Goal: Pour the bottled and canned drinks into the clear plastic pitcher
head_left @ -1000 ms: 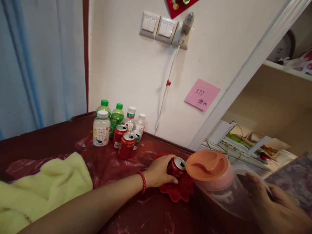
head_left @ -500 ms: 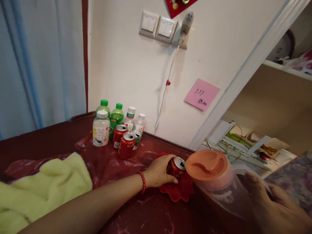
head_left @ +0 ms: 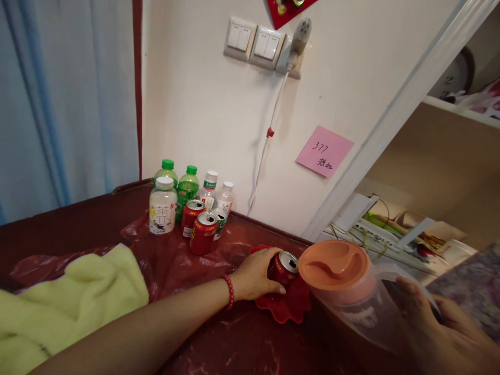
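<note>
My left hand [head_left: 255, 274], with a red bead bracelet [head_left: 228, 292] at its wrist, is wrapped round a red drink can [head_left: 283, 269] with an opened top. The can stands upright over a red scalloped dish [head_left: 287, 307]. At the right, my right hand [head_left: 441, 323] grips the handle of a clear plastic pitcher [head_left: 363, 317]. The pitcher is tilted, and its orange lid [head_left: 334, 264] is beside the can's top. Whether any liquid passes from it into the can cannot be made out.
Further left stand two red cans [head_left: 203, 233], a green-and-white can [head_left: 220, 221], green-capped bottles [head_left: 187, 190] and white-capped bottles [head_left: 162, 205]. A yellow towel [head_left: 97, 291] lies on the plastic-covered table [head_left: 230, 338]. Behind is the wall with a cable [head_left: 262, 156]; shelves [head_left: 390, 234] are at right.
Almost nothing differs. Both hands, the can and the tilted pitcher keep nearly the same places, with only a slight shift of the whole view.
</note>
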